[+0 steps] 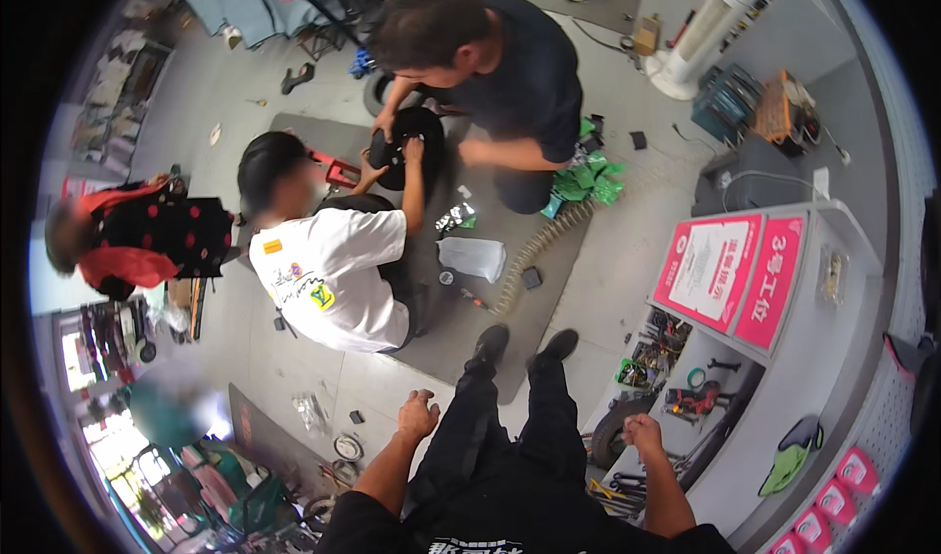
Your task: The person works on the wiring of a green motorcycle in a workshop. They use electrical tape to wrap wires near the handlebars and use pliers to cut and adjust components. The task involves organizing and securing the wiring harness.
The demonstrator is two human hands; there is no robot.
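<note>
My left hand point(419, 416) hangs beside my left thigh, its fingers loosely curled in, with nothing visible in it. On the other side, my right hand point(643, 434) is held apart from my right leg in a loose fist, also without any visible object. It is nearest the grey workbench point(828, 353) and its open shelf of tools. Ahead of my feet, two people crouch at a black wheel point(421, 140) on a grey mat point(461, 343). Their hands are on the wheel, and a red tool point(335, 170) lies close to it.
A coiled air hose point(534, 255), a white plastic bag point(472, 258) and green packaging point(588, 179) lie on or beside the mat. A tyre point(616, 427) stands by the bench on my right. A white tower fan point(701, 39) rises at the far right. Another person is at the left.
</note>
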